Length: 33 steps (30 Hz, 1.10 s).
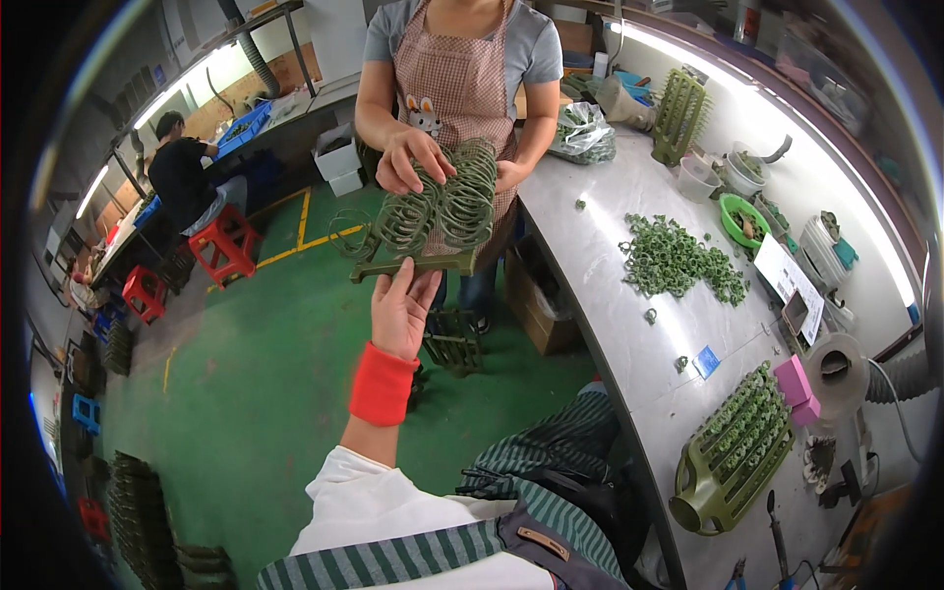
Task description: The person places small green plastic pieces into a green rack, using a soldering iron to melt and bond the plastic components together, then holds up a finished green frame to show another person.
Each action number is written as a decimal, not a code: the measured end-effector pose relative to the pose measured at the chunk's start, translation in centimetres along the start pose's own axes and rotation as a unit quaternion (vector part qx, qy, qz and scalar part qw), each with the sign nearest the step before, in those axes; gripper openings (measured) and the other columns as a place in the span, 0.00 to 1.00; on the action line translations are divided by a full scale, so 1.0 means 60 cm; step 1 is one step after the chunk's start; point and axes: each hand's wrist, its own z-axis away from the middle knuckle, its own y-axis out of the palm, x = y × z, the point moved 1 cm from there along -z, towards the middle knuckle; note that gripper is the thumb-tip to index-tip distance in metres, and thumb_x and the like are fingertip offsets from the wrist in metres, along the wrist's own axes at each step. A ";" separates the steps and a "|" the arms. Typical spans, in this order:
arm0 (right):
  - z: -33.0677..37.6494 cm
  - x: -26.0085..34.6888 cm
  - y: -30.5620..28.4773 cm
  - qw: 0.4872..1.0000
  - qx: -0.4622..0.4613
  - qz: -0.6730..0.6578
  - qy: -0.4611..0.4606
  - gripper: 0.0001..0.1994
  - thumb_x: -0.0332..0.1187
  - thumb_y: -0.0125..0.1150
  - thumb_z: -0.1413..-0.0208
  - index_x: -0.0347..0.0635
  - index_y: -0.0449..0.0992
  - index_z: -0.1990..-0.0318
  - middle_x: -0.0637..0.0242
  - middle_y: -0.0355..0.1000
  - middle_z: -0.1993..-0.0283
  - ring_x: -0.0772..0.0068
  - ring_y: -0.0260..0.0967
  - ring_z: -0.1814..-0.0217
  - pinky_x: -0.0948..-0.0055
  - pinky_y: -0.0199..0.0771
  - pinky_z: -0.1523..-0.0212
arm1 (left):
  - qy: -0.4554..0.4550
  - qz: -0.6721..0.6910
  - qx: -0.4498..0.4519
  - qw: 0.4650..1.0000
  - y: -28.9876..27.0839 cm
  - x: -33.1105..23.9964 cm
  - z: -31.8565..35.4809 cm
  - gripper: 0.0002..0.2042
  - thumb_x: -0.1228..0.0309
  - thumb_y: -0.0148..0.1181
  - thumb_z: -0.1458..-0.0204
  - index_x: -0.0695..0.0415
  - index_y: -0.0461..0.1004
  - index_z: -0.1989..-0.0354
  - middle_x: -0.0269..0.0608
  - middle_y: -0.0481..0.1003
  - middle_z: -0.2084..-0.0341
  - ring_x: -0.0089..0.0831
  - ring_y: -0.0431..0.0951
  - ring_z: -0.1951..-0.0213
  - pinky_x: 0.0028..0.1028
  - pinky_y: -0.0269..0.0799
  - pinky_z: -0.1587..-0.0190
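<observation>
My left hand, with a red wristband on its wrist, is closed on the near bar of an olive-green rack. Thumb and fingers pinch that bar from below and in front. Rows of large, thin green rings stand on the rack, close together like coils. Across from me a co-worker in a checked apron has one hand on top of the rings. The co-worker's other hand is at the rack's far right side. My right hand is out of view.
On the metal table at right lie a heap of small green pieces, another loaded olive rack, a pink block, and a green basket. Red stools and a seated person are far left. More racks stand on the floor.
</observation>
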 end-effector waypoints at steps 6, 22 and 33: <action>-0.010 -0.034 -0.009 0.984 -0.064 0.149 -0.067 0.24 0.29 0.62 0.42 0.28 0.63 0.41 0.51 0.69 0.47 0.56 0.71 0.52 0.62 0.75 0.52 | -0.027 0.003 -0.012 1.000 -0.004 0.031 0.016 0.05 0.76 0.56 0.42 0.62 0.66 0.64 0.47 0.75 0.59 0.36 0.78 0.55 0.31 0.80 0.51; 0.004 0.040 0.006 0.944 -0.015 0.298 -0.139 0.17 0.37 0.61 0.42 0.31 0.74 0.53 0.53 0.74 0.56 0.58 0.74 0.59 0.63 0.76 0.59 | -0.069 -0.006 -0.011 0.998 -0.011 0.076 0.045 0.06 0.76 0.57 0.42 0.59 0.70 0.57 0.42 0.76 0.58 0.33 0.78 0.57 0.28 0.79 0.51; 0.015 0.046 0.014 0.913 -0.032 0.332 -0.234 0.19 0.42 0.63 0.44 0.32 0.75 0.55 0.55 0.75 0.60 0.55 0.74 0.63 0.62 0.75 0.61 | -0.085 -0.003 -0.033 0.996 -0.035 0.072 0.034 0.05 0.76 0.57 0.43 0.60 0.71 0.59 0.46 0.76 0.58 0.35 0.78 0.56 0.30 0.78 0.51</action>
